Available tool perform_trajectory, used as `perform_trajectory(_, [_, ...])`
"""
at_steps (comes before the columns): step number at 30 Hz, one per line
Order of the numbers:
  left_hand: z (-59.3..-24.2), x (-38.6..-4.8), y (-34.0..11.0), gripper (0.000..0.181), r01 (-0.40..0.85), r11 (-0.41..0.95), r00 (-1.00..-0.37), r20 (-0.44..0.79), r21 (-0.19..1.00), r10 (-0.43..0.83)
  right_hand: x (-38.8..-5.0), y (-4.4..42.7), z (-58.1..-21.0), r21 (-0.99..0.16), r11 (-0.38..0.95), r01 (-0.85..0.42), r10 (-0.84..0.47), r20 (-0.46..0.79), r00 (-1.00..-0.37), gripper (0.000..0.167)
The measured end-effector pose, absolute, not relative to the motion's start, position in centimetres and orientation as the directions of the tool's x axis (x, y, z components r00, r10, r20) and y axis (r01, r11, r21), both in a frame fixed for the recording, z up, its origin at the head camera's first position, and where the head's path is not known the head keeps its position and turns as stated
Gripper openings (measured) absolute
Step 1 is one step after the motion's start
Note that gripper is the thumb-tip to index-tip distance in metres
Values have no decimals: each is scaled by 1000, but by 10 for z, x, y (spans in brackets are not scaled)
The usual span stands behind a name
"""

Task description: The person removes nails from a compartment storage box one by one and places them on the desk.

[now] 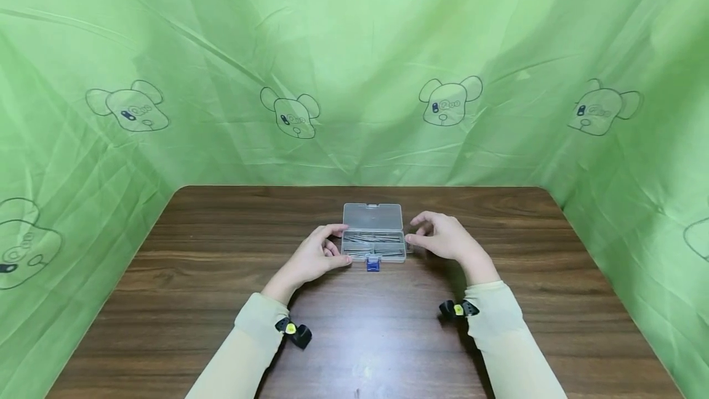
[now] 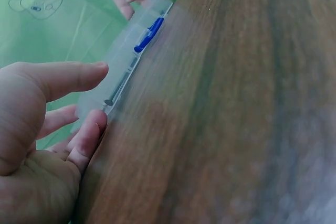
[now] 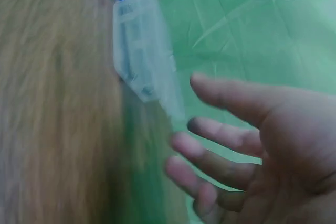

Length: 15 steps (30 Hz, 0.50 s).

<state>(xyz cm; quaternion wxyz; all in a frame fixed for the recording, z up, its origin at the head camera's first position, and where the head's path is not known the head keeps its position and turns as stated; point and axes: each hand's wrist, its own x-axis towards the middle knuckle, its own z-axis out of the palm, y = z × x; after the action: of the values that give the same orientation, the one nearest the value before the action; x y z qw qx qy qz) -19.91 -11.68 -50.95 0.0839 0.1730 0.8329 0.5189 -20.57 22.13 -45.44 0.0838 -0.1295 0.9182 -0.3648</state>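
A clear plastic box [image 1: 390, 259] stands on the table, its lid [image 1: 373, 217] swung back and a blue latch [image 1: 373, 265] at the front. Several metal nails [image 1: 372, 239] lie in its compartments; one nail's flat head [image 2: 109, 101] shows through the wall in the left wrist view. My left hand [image 1: 312, 255] is at the box's left side, a lower fingertip against the near corner and the thumb above it. Beside the right end is my right hand [image 1: 445, 239], fingers spread and loosely bent. In the right wrist view, a gap separates it from the box [image 3: 137, 56].
The brown wood-grain table [image 1: 221, 288] reaches back to a green cloth backdrop [image 1: 365, 153] printed with bear-head drawings. Green cloth also hangs along both sides. Black wrist cameras are strapped over the pale sleeves [image 1: 244, 350].
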Motion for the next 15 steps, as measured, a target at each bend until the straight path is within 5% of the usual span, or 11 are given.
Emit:
perform_trajectory(8, [-510, -201, -119, 74, 164, 350, -923, 18, 922, 385, -222, 179, -449, -656, 644, -394, -408, 142, -902, 26])
perform_trajectory(15, [-512, -203, -119, 72, 166, 342, -913, 13, 925, 408, -232, 151, -457, -642, 623, -447, -473, 147, -869, 16])
